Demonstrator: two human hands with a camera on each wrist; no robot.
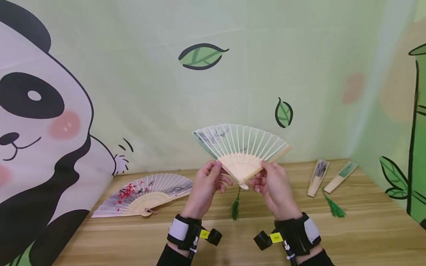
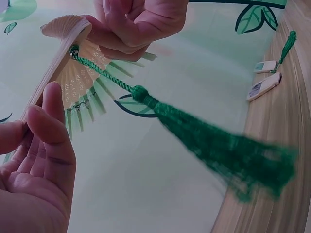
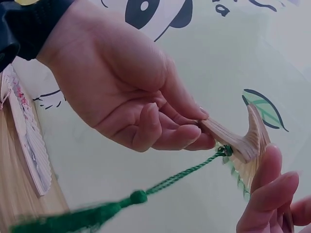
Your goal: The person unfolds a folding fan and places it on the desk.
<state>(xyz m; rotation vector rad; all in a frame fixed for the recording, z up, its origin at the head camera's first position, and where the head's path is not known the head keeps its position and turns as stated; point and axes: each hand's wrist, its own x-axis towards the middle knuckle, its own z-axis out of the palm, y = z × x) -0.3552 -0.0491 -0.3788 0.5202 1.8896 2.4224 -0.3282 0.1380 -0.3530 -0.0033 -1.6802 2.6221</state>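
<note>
Here, hands (image 1: 204,184) pinch green fan (image 1: 242,153); left wrist view, unlike right, shows folded fans (image 2: 265,87).

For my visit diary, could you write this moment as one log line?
left hand: holds one side of green fan | right hand: holds other side | green fan: spread, held up | its tassel: hanging | flowered fan: open on table

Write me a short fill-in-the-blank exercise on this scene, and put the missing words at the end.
1. The left hand and right hand hold a raised fan whose tassel is ____ in colour.
2. On the table, an open fan bears ____ blossoms.
3. Exactly ____ folded fans lie there too.
4. The open fan lies to the person's ____ of the folded ones.

Missing words: green; red; two; left.
</note>
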